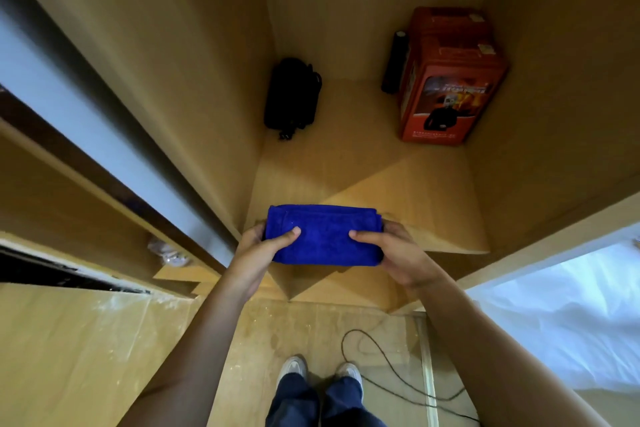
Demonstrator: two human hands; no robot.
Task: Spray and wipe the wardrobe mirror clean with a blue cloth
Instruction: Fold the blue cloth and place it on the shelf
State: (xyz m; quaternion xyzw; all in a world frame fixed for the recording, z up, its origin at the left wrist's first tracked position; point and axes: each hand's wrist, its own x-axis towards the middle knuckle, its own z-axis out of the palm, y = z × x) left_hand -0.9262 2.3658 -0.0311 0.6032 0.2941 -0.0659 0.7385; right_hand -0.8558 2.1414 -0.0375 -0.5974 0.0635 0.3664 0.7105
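Between my two hands, at the open front of the wardrobe compartment, I hold the folded blue cloth [323, 234] flat and level. My left hand [258, 251] grips its left end, thumb laid across the top and fingers [255, 231] curled under the edge. My right hand [394, 255] grips the right end the same way, thumb on top, fingers wrapped round the far side. Beyond my fingers, the wooden shelf floor [363, 180] runs back into the wardrobe. Far ahead and slightly left of my left hand, a black bag [292, 97] leans in the back corner. Far ahead and right of my right hand stands an orange box [450, 80], with a dark cylinder [394, 62] upright just beside its left face. Left of my left hand, a sliding door panel [104, 121] runs diagonally past. Below my hands I see my white shoes [294, 367] on the floor and a black cable [377, 354] looping near them. Right of my right arm lies white bedding [571, 315].
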